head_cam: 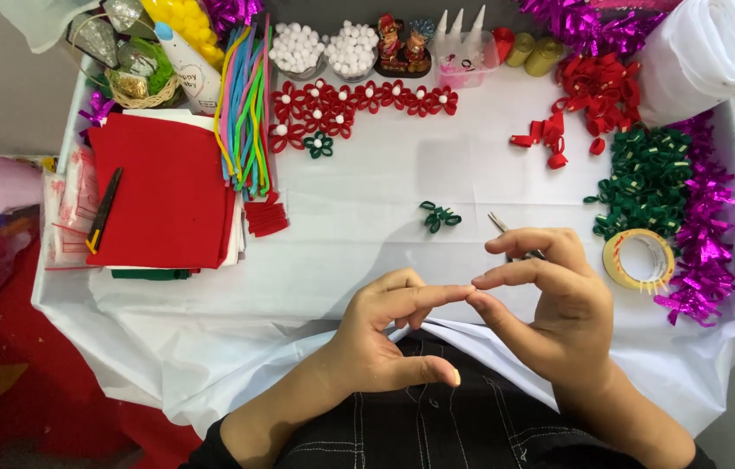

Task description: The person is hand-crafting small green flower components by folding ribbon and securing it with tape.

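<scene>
My left hand (382, 337) and my right hand (559, 306) hover over the front edge of the white table (367, 252). My left index fingertip meets the pinched thumb and index finger of my right hand. Anything held between those fingertips is too small to see. My left thumb stands apart from the other fingers. A thin metal tool (500, 224) pokes out from behind my right hand; whether the hand holds it I cannot tell. A small green looped felt piece (440, 216) lies just beyond my hands.
A tape roll (638, 259) sits right of my right hand, beside green felt loops (645, 178) and purple tinsel (705, 230). Red felt sheets (163, 191) with a cutter (104, 210) lie left. Pipe cleaners (246, 108), red felt flowers (359, 100), red loops (589, 91) and bowls of white pompoms (324, 48) line the back.
</scene>
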